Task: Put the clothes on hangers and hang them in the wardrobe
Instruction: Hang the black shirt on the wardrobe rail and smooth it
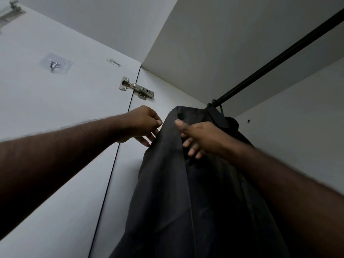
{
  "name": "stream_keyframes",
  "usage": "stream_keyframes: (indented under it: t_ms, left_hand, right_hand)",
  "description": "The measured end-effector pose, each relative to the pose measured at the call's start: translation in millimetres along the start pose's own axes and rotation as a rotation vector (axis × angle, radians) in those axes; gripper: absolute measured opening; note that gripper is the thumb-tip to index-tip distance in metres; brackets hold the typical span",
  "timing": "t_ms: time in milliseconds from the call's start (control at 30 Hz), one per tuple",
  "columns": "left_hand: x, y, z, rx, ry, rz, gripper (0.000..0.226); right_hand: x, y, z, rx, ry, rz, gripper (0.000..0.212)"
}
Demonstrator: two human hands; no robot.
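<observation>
A black shirt point(167, 183) hangs on a hanger whose dark hook point(214, 103) sits over the black wardrobe rail point(279, 58) at its left end. My left hand point(143, 123) pinches the shirt's left shoulder edge, with its lower fingers reaching down beside the fabric. At the shirt's front just below the collar, my right hand point(199, 136) pinches the cloth between thumb and fingers. The hanger's body is hidden under the shirt.
The white wardrobe door point(55, 90) stands open at the left, with a metal hinge point(136, 89) and a stick-on hook point(55, 65). The wardrobe's side wall point(126, 164) is just behind the shirt. Its top panel point(232, 43) lies close above the rail.
</observation>
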State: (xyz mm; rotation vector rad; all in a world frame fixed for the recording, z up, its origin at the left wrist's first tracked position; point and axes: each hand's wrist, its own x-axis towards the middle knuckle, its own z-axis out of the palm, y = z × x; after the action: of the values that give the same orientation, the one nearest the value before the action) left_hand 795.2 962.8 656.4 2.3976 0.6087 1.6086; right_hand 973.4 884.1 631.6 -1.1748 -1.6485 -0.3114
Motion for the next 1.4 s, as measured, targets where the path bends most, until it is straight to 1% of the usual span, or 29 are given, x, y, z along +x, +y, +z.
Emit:
stream_keyframes:
  t_ms: [67,133,167,233,300,367,433,467,533,567,633,700,800,900,967,1000,1100,1133,1200,1233,1267,1333,1400]
  left_hand:
    - [-8.3,1.9,1.0,0.003,-0.003,0.003,0.017]
    - [-18.3,3.9,2.3,0.004,-0.003,0.002,0.018]
    - [-24.6,4.5,2.2,0.025,0.003,0.001,0.019]
    - [-39.4,2.9,1.2,0.108,0.03,0.013,0.024]
    - [-54.3,-3.7,-0.9,0.243,0.071,0.061,0.03]
    - [-70.4,-14.0,0.2,0.33,0.139,0.096,0.031]
    - [-88.5,-22.4,7.3,0.286,0.211,0.12,0.026]
    - [-97.3,-24.7,12.9,0.244,0.246,0.14,0.022]
    - [-119.5,-26.6,27.1,0.194,0.288,0.192,0.016]
    - [-132.6,-26.6,35.0,0.189,0.292,0.23,0.016]
    - [-159.3,-25.8,49.5,0.222,0.258,0.304,0.032]
    - [-179.4,-22.0,62.0,0.352,0.211,0.348,0.054]
    - [-183.6,-11.3,78.9,0.567,0.26,0.341,0.072]
    - [-169.3,6.2,96.1,0.706,0.318,0.307,0.075]
    - [-157.1,14.9,104.5,0.806,0.339,0.299,0.07]
    - [-151.7,17.3,106.7,0.831,0.358,0.313,0.064]
    - [-147.3,19.7,103.2,0.803,0.422,0.435,0.031]
    - [-146.1,14.6,99.3,0.771,0.456,0.446,0.024]
    - [-146.2,0.1,87.6,0.626,0.461,0.363,0.017]
    - [-146.4,-7.2,81.8,0.502,0.441,0.332,0.014]
    - [-144.9,-13.6,76.5,0.351,0.431,0.308,0.014]
    - [-142.5,-20.3,67.3,0.079,0.402,0.235,0.022]
    - [-136.9,-22.9,60.4,-0.044,0.375,0.141,0.03]
  right_hand:
    - [-6.3,-5.4,7.1,0.024,-0.076,0.017,0.041]
    - [-13.7,-9.5,9.9,0.106,-0.084,0.03,0.021]
    - [-17.4,-12.0,9.3,0.156,-0.069,0.048,0.016]
    - [-24.6,-16.6,3.8,0.236,-0.02,0.093,0.017]
    - [-29.5,-19.1,-5.8,0.241,0.088,0.111,0.019]
    - [-32.6,-18.1,-18.5,0.184,0.238,0.08,0.019]
    - [-34.6,-14.3,-33.9,0.07,0.342,0.031,0.025]
    - [-35.7,-12.4,-41.7,-0.031,0.368,0.02,0.027]
    - [-39.1,-10.3,-55.5,-0.245,0.375,0.01,0.027]
    - [-40.3,-10.5,-61.2,-0.311,0.367,0.003,0.026]
    - [-43.3,-12.1,-68.9,-0.354,0.359,-0.003,0.028]
    - [-47.6,-15.7,-77.4,-0.355,0.375,-0.006,0.032]
    - [-54.2,-21.5,-89.3,-0.362,0.388,-0.019,0.035]
    - [-58.5,-25.7,-94.4,-0.422,0.376,-0.025,0.036]
    - [-59.2,-27.0,-96.0,-0.453,0.374,-0.028,0.036]
    - [-59.4,-28.0,-96.8,-0.462,0.375,-0.034,0.035]
    - [-58.9,-26.7,-99.8,-0.447,0.414,-0.081,0.034]
    - [-59.2,-24.0,-100.4,-0.434,0.434,-0.096,0.035]
    - [-59.4,-16.7,-98.9,-0.41,0.456,-0.112,0.035]
    - [-59.4,-10.8,-97.0,-0.395,0.456,-0.113,0.037]
    - [-59.2,-5.1,-94.0,-0.381,0.45,-0.121,0.038]
    - [-57.0,5.9,-85.1,-0.34,0.434,-0.137,0.042]
    - [-56.4,14.1,-74.8,-0.289,0.398,-0.112,0.042]
